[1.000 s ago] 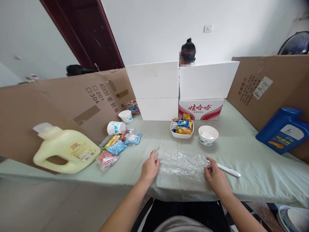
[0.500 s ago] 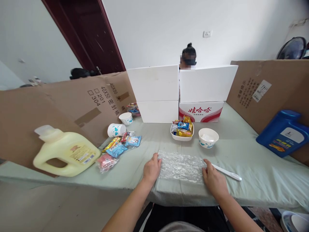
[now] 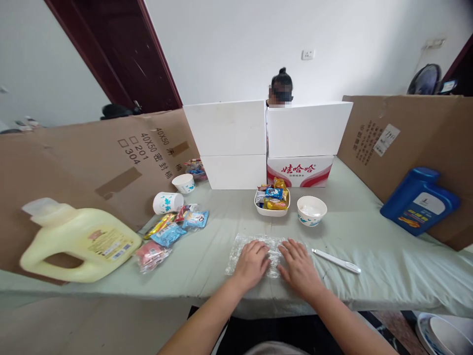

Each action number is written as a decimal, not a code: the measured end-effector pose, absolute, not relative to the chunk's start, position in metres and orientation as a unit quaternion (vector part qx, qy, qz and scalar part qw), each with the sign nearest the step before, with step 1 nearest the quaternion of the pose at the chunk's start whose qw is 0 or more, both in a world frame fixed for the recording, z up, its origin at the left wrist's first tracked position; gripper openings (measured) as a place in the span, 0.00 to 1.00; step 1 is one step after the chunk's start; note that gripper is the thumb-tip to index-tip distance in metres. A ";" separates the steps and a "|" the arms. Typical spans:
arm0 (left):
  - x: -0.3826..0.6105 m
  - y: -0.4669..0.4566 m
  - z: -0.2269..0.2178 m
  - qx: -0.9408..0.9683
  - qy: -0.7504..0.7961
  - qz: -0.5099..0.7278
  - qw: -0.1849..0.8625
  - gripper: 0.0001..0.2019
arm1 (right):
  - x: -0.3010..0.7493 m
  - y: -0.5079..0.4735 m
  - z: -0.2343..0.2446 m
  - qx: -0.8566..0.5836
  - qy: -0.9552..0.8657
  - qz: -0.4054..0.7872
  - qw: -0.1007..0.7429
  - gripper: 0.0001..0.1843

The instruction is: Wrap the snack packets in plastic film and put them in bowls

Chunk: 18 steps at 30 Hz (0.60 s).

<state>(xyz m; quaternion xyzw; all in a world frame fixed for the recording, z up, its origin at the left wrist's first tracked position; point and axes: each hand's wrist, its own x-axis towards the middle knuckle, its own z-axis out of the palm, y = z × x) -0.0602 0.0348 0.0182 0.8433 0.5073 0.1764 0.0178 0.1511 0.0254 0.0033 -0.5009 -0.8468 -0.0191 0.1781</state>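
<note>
A sheet of bubble wrap lies on the table in front of me, its middle partly hidden by my hands. My left hand rests on its left half, palm down with the fingers stretched out. On the right half lies my right hand, also flat with fingers apart. A slim white tool with a long handle lies just right of that hand. Behind the wrap are a white dish full of wrapped snacks and a paper bowl with something whitish inside.
On the left are a yellow jug, snack packets, a tipped paper cup and another bowl. A blue bottle stands at right. White boxes and cardboard border the table. A person is behind.
Both hands have left the side edges of the bubble wrap and moved inward onto it, fingers now spread flat. The view has shifted slightly to the right.
</note>
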 end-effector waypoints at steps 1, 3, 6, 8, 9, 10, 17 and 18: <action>-0.057 0.037 0.015 0.857 0.494 0.145 0.034 0.19 | 0.146 0.028 0.000 -0.489 -0.859 0.003 0.149 0.31; -0.054 0.040 0.010 0.865 0.491 0.089 0.051 0.29 | 0.139 0.032 -0.007 -0.500 -0.859 0.034 0.106 0.40; -0.058 0.044 0.008 0.858 0.507 0.048 0.063 0.33 | 0.137 0.035 -0.012 -0.536 -0.838 0.055 0.082 0.44; -0.068 0.045 0.007 0.848 0.525 0.043 0.065 0.34 | 0.142 0.034 -0.013 -0.548 -0.831 0.063 0.074 0.45; -0.077 0.046 0.006 0.837 0.541 0.043 0.063 0.34 | 0.147 0.032 -0.013 -0.555 -0.826 0.062 0.072 0.45; -0.089 0.046 0.005 0.823 0.562 0.044 0.061 0.34 | 0.153 0.029 -0.014 -0.562 -0.822 0.057 0.073 0.45; -0.173 0.018 0.011 0.814 0.551 0.180 0.036 0.23 | 0.214 -0.011 -0.018 -0.465 -0.872 0.012 0.150 0.43; -0.176 0.010 0.014 0.829 0.521 0.195 0.045 0.21 | 0.218 -0.016 -0.017 -0.441 -0.884 0.019 0.155 0.42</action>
